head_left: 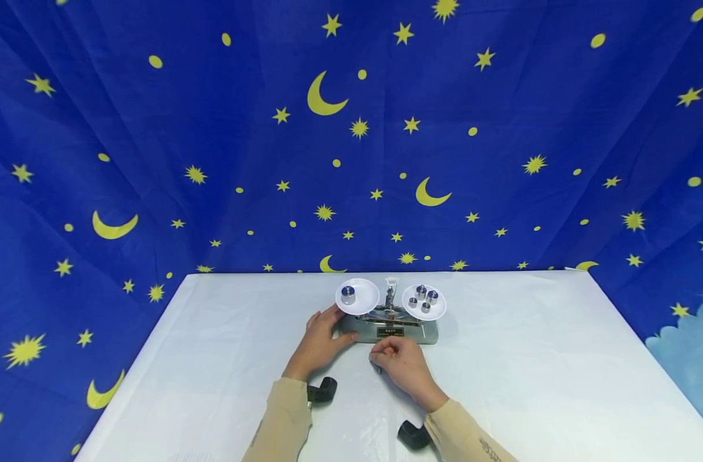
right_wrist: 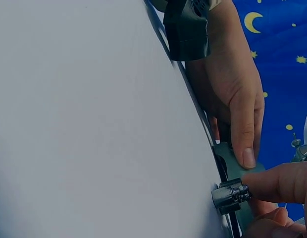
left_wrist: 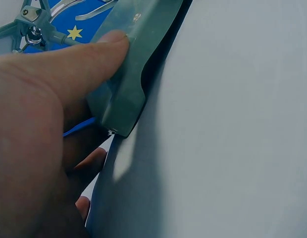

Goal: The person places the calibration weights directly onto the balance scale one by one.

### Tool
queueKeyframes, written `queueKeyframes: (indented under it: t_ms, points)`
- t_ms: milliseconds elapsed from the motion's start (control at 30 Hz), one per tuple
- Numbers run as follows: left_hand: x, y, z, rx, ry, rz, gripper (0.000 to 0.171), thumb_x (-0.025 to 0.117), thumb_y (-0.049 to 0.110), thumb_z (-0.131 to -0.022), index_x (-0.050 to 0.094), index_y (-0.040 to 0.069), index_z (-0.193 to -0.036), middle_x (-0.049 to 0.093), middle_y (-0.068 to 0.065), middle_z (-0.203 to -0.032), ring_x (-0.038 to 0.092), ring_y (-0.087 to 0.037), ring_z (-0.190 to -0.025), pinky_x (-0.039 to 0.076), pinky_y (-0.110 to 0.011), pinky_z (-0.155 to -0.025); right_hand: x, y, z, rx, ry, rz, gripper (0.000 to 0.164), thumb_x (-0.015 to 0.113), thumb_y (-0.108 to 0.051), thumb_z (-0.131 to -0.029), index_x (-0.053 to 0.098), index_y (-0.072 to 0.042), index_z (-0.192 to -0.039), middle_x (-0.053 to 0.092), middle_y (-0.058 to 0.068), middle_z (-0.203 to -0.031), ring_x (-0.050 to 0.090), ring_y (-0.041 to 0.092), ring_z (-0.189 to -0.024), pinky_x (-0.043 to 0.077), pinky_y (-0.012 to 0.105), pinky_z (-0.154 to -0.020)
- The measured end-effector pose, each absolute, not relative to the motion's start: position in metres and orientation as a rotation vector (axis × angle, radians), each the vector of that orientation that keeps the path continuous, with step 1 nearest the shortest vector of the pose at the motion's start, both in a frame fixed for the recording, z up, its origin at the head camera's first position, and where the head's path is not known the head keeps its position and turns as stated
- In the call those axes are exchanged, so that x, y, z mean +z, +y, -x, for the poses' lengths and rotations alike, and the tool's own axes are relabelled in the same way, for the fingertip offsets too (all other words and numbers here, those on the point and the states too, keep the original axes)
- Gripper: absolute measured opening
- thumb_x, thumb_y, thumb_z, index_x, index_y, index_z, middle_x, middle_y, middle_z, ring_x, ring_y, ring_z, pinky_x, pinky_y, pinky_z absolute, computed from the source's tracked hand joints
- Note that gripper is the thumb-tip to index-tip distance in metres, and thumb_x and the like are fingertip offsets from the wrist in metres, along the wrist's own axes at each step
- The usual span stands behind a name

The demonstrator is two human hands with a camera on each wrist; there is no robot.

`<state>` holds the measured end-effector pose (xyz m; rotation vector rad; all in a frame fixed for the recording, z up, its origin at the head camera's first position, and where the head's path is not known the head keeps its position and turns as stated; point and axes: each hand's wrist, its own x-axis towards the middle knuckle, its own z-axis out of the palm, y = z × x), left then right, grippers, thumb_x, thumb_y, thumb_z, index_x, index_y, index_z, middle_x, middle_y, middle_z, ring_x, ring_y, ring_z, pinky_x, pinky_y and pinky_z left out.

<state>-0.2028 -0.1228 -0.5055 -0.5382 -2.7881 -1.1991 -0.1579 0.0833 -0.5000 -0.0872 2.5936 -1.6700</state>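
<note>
A balance scale [head_left: 428, 333] with a grey-green base and two white pans stands before me. My left hand [head_left: 321, 343] holds the left end of its base; in the left wrist view the thumb lies on top of the base [left_wrist: 125, 82] and the fingers are around its end, partly hidden. In front of the base my right hand [head_left: 405, 369] pinches a small metal weight [right_wrist: 228, 196] by its knob, close over the table. One larger weight [head_left: 348, 294] sits on the left pan [head_left: 365, 298]. Several weights [head_left: 432, 296] stand on the right pan [head_left: 438, 311].
The scale is near the far edge of a table with a white cover [head_left: 530, 359]. Behind it hangs a blue cloth [head_left: 259, 212] with yellow moons and stars. A black wrist-worn device [head_left: 414, 435] is by the right sleeve, another [head_left: 324, 390] by the left.
</note>
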Motion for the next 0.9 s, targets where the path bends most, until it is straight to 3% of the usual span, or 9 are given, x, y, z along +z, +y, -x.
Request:
queueKeyframes:
  t_ms: [900]
  points:
    - [-0.5058, -0.123, 0.2039, -1.196, -2.777, 0.55, 0.065, 0.075, 0.034, -0.09, 0.053, 0.005, -0.145, 0.046, -0.014, -0.153, 0.04, -0.031, -0.143, 0.015, -0.058, -0.121, -0.4948, 0.0827, 0.158, -1.771, 2.545, 0.055, 0.005, 0.078, -0.007, -0.08, 0.075, -0.006, -0.083, 0.052, -0.004, -0.065, 0.048, 0.011, -0.062, 0.037, 0.02, -0.055]
